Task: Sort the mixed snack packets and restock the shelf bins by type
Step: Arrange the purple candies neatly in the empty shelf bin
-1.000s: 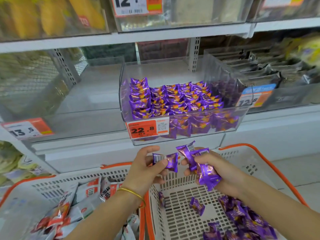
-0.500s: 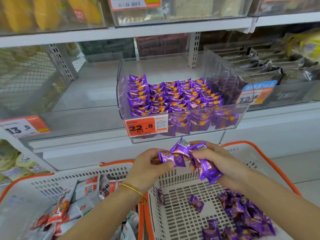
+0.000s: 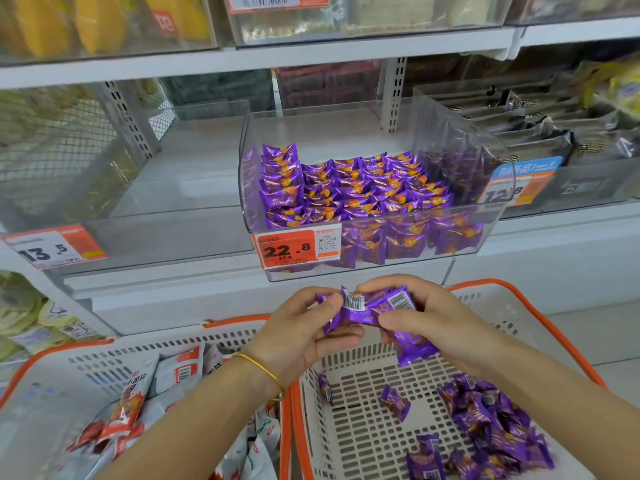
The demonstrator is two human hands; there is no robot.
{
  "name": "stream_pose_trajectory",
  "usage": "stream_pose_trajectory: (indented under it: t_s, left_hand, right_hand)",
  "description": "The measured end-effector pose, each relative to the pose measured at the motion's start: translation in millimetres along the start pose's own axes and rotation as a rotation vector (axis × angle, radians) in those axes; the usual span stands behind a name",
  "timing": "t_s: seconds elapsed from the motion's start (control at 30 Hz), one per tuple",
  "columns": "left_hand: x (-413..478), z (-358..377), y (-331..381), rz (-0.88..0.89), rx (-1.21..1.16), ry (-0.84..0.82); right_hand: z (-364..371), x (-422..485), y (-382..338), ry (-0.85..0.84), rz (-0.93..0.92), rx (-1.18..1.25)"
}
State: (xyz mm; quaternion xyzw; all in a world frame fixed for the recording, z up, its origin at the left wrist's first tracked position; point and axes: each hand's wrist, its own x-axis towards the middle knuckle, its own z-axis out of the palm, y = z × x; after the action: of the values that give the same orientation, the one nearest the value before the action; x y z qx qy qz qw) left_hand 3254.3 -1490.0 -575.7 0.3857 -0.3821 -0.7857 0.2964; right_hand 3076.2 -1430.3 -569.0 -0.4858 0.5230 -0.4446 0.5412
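Observation:
Both my hands meet over the right basket, just below the shelf. My left hand [image 3: 304,334] pinches a small purple snack packet [image 3: 349,311] with a barcode showing. My right hand [image 3: 426,323] grips a bunch of the same purple packets [image 3: 412,344], one hanging below the fingers. The two bunches touch. Above them a clear shelf bin [image 3: 374,268] with a 22.8 price tag holds neat rows of purple packets [image 3: 346,188]. More loose purple packets [image 3: 491,431] lie in the white basket with the orange rim [image 3: 561,344].
A second white basket [image 3: 104,355] at lower left holds red-and-white snack packets [image 3: 138,400]. An empty-looking clear bin [image 3: 166,233] with a 13.5 tag sits left of the purple bin. Dark grey packets [image 3: 554,133] fill the bin on the right.
My hands have come together: the single packet in my left hand now touches the bunch in my right. Both hands stayed over the right basket.

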Motion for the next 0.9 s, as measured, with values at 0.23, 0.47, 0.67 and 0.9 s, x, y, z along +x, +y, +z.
stream_pose_trajectory:
  t_s: [0.23, 0.47, 0.67, 0.9]
  left_hand:
    - [-2.0, -0.6, 9.5, -0.166, 0.006, -0.045]
    - [-3.3, -4.7, 8.0, -0.065, -0.034, -0.025]
    - [0.0, -8.5, 7.2, 0.175, 0.170, 0.082]
    - [1.7, -4.8, 0.4, 0.221, 0.214, 0.037]
  right_hand:
    - [-11.2, 5.5, 3.3, 0.004, -0.766, -1.014]
    - [-9.1, 0.5, -0.3, 0.036, -0.533, -0.827]
    - [-3.7, -1.3, -11.6, 0.231, -0.176, -0.175]
    - [9.2, 1.4, -12.6, 0.283, 0.026, 0.290]
